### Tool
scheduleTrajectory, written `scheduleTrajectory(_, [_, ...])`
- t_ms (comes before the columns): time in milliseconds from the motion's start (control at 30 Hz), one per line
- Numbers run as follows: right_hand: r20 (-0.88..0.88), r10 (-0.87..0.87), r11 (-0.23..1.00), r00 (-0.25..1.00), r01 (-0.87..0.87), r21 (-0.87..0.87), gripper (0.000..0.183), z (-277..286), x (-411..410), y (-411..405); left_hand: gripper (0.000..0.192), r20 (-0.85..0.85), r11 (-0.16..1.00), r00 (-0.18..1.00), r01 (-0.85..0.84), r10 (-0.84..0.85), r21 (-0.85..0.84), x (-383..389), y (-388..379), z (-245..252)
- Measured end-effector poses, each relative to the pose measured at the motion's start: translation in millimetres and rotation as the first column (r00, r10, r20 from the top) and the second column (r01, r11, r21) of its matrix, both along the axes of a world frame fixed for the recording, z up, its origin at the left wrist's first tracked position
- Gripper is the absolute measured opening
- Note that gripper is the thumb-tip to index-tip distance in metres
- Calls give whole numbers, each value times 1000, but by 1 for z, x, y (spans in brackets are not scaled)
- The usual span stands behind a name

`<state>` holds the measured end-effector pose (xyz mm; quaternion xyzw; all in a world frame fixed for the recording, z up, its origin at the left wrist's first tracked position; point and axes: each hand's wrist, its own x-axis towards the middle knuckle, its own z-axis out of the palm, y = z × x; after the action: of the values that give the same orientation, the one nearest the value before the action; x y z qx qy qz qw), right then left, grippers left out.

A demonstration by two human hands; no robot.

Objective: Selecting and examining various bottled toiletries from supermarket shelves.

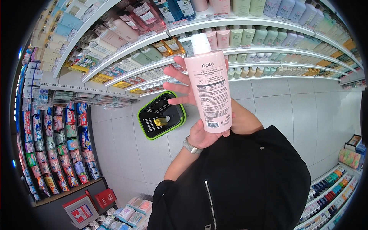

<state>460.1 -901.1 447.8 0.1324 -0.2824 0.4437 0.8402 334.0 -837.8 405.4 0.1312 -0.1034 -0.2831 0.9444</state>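
Observation:
A pale pink pump bottle (214,106) with a white pump head (200,43) is held up in front of me, tilted slightly, its printed back label facing the camera. Around its base is my left hand (200,135), the thumb along the lower side and fingertips showing at the far side. My right hand (181,83) lies behind the bottle, its fingers spread out past the left edge and a fingertip showing at the right edge. The bottle hides its palm. A grey-banded wristband (192,146) circles my left wrist.
A black shopping basket (150,113) with a green rim stands on the tiled floor (123,143), holding a yellow bottle (161,122). Shelves (244,21) of pump bottles curve across the front. Bagged goods fill a rack (57,138) at left; more shelves (330,195) stand at lower right.

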Motion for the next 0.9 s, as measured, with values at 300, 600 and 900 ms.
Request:
scheduleTrajectory(300, [3,4,1000,1000,-4,15,110,-3,0,2,80,8,1000,1000,-8,8,17,1,1,1])
scheduleTrajectory(600, [-25,-8,1000,1000,8,3,110,-3,-2,-2,79,-14,1000,1000,-1,1,11,-2,0,5])
scheduleTrajectory(900, [-6,-38,997,999,38,64,90,-18,-8,4,86,-142,986,989,-21,45,168,-10,2,17])
